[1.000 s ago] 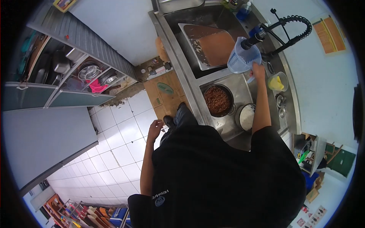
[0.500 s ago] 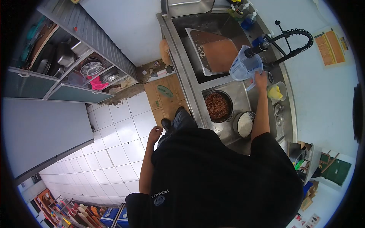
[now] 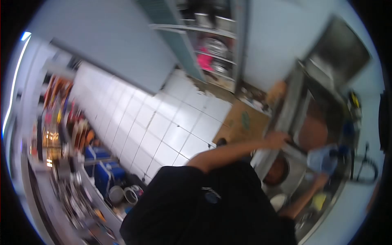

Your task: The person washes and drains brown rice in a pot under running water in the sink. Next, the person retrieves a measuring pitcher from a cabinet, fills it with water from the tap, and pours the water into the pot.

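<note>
My right hand [image 3: 321, 179] is closed on the handle of a clear bluish plastic pitcher [image 3: 322, 160], which is under the black spring faucet [image 3: 363, 165]. My left hand [image 3: 278, 140] is at the front rim of the sink [image 3: 300, 153], near the divider. Motion blur hides whether its fingers grip anything. Beyond it, in the far basin, sits a metal pan [image 3: 313, 132] of brownish liquid. In the near basin are a dark pot [image 3: 277, 170] with reddish-brown contents and a bowl [image 3: 279, 201] of something white.
A container [image 3: 318, 201] with something yellow stands right of my right forearm. A flattened cardboard sheet [image 3: 241, 122] lies on the tiled floor by the sink. To the left stand a cupboard [image 3: 216, 51] of metal pots and blue crates [image 3: 108, 173].
My view has swung left, so everything appears rotated and blurred. My left hand has come from beside my body to the sink rim. My right hand still holds the pitcher under the faucet.
</note>
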A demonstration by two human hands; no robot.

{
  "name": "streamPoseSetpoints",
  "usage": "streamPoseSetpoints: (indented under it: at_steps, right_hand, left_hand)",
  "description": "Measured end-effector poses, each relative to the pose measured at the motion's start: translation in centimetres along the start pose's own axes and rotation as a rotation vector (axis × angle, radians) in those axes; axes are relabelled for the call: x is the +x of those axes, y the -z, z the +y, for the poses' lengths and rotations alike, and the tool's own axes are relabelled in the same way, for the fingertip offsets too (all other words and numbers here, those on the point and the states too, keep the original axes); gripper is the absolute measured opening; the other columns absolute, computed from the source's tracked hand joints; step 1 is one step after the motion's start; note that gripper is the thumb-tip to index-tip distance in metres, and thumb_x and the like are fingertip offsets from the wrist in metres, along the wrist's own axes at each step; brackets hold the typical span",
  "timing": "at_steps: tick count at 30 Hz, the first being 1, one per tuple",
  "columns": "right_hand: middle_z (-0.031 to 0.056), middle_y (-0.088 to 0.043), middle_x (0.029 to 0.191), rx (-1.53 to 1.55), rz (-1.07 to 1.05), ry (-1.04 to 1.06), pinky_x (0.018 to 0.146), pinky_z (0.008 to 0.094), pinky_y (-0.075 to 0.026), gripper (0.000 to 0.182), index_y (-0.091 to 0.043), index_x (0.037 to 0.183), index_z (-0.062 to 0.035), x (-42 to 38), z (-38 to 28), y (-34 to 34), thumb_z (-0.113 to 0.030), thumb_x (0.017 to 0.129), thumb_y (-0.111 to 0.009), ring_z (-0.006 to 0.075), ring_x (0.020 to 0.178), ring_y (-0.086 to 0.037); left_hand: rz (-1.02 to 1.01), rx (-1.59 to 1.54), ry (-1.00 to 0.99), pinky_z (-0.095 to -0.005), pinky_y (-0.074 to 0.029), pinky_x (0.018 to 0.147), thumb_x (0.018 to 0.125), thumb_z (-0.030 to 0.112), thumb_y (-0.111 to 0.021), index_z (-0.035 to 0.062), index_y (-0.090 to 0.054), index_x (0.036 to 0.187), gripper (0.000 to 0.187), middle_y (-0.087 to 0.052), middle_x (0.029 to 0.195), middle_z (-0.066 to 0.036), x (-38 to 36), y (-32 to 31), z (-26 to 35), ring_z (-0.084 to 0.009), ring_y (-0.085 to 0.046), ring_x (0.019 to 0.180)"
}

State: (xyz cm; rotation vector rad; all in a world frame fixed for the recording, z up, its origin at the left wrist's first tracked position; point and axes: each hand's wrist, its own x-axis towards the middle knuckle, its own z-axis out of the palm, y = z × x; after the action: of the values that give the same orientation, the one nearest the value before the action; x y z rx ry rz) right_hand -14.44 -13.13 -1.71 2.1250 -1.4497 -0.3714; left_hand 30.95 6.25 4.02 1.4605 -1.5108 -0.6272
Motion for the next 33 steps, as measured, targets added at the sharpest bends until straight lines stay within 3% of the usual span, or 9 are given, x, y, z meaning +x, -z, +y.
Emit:
streamPoseSetpoints:
  at_steps: [1,2,4,11,21,23,25,28,33]
  right_hand:
    - [0.0196,-0.056,0.127,-0.041,-0.138,-0.006,0.105,0.0463,-0.037,0.066,-0.052,0.126,0.0012,0.6,-0.7,5.0,-0.051,0.086,-0.061,0.0336,0.114,-0.056]
    - [0.0198,-0.055,0.127,-0.005,-0.134,-0.054,0.105,0.0462,-0.037,0.066,-0.052,0.127,0.0013,0.9,-1.1,5.7,-0.05,0.086,-0.061,0.0336,0.114,-0.055]
    - [0.0201,-0.054,0.129,0.126,-0.113,-0.181,0.105,0.0458,-0.037,0.067,-0.051,0.128,0.0015,1.0,-2.2,6.1,-0.05,0.087,-0.061,0.0336,0.116,-0.055]
    - [0.0212,-0.05,0.133,0.531,-0.073,-0.472,0.106,0.0448,-0.036,0.069,-0.047,0.132,0.0022,-0.1,-4.2,6.6,-0.049,0.088,-0.061,0.0337,0.12,-0.051]
    - [0.0228,-0.044,0.139,1.352,0.142,-0.741,0.107,0.0432,-0.036,0.072,-0.042,0.137,0.0033,1.1,0.6,5.9,-0.048,0.09,-0.06,0.0337,0.126,-0.047]
    - [0.0231,-0.043,0.14,1.454,0.269,-0.651,0.107,0.0429,-0.035,0.072,-0.041,0.138,0.0035,3.2,2.9,8.7,-0.047,0.09,-0.06,0.0337,0.127,-0.046]
    - [0.0247,-0.04,0.142,1.499,0.507,-0.351,0.107,0.0399,-0.036,0.066,-0.038,0.138,0.0073,4.5,4.1,17.2,-0.039,0.095,-0.057,0.0317,0.128,-0.045]
    - [0.0242,-0.047,0.136,1.63,0.626,-0.307,0.104,0.0378,-0.038,0.061,-0.04,0.135,0.0092,7.8,3.7,22.0,-0.035,0.096,-0.055,0.0297,0.124,-0.05]
    - [0.0197,-0.06,0.118,1.582,0.498,-0.382,0.098,0.0383,-0.042,0.047,-0.053,0.121,0.007,10.2,4.0,24.9,-0.034,0.098,-0.051,0.0293,0.109,-0.058]
  left_hand:
    - [-0.172,-0.105,0.07,-0.0453,-0.051,0.077,0.077,0.02,-0.06,0.0028,-0.067,0.099,0.029,-0.067,0.097,-0.017,3.2,-0.6,4.3,-0.0359,-0.064,0.091]
    - [-0.191,-0.115,-0.063,-0.0457,-0.051,0.073,0.074,0.024,-0.064,0.0033,-0.068,0.095,0.03,-0.068,0.091,-0.018,5.5,-3.6,6.1,-0.0343,-0.065,0.084]
    - [-0.276,-0.309,-0.102,-0.0405,-0.05,0.056,0.077,0.031,-0.066,0.0053,-0.07,0.069,0.027,-0.066,0.065,-0.014,8.6,-12.0,7.9,-0.0284,-0.063,0.057]
    - [-0.47,-0.18,0.023,-0.0424,-0.05,0.062,0.083,0.034,-0.058,0.0044,-0.068,0.079,0.032,-0.066,0.075,-0.016,7.7,-22.3,9.3,-0.031,-0.064,0.067]
    - [-0.423,-0.105,0.054,-0.0451,-0.051,0.072,0.091,0.039,-0.046,0.003,-0.066,0.092,0.042,-0.067,0.09,-0.018,8.1,-24.5,8.7,-0.0348,-0.065,0.083]
    - [-0.415,-0.091,0.061,-0.0457,-0.051,0.074,0.093,0.04,-0.044,0.0027,-0.066,0.095,0.044,-0.067,0.093,-0.019,7.8,-24.9,8.6,-0.0356,-0.065,0.086]
    - [-0.452,-0.096,0.084,-0.0461,-0.05,0.076,0.092,0.041,-0.045,0.0024,-0.064,0.098,0.044,-0.066,0.096,-0.019,7.1,-23.6,9.5,-0.0359,-0.064,0.089]
    - [-0.521,-0.105,0.154,-0.0472,-0.048,0.083,0.091,0.044,-0.049,0.0014,-0.059,0.108,0.047,-0.061,0.106,-0.022,6.9,-19.8,11.5,-0.037,-0.06,0.099]
    - [-0.561,-0.006,0.1,-0.0479,-0.048,0.083,0.095,0.037,-0.04,0.0049,-0.061,0.106,0.04,-0.064,0.106,-0.02,7.9,-20.2,10.2,-0.0391,-0.061,0.1]
